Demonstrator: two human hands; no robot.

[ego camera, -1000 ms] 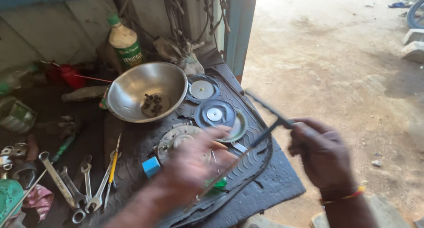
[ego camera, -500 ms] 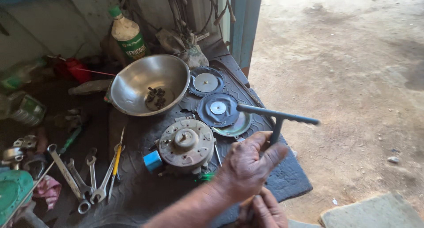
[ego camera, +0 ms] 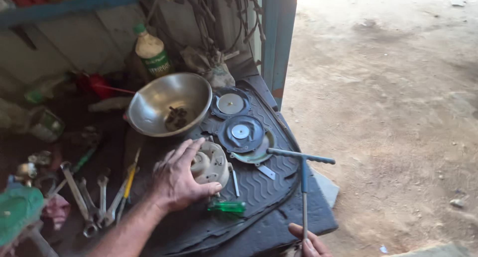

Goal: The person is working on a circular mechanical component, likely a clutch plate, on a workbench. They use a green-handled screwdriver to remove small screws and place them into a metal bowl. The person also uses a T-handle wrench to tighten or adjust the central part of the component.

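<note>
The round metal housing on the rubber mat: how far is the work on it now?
Done: two black round diaphragm discs lie apart on the rubber mat, and small parts sit in the steel bowl. In hand: the left hand grips the round metal housing, tilted on edge; the right hand holds the T-handle wrench upright. Left: housing and discs are not joined.

We're tipping the round, pale metal housing (ego camera: 211, 163) up on its edge on the ribbed black mat (ego camera: 259, 192), its face turning toward the steel bowl. We're standing the grey T-handle wrench (ego camera: 303, 177) upright, crossbar on top, shaft running down just right of the housing.
</note>
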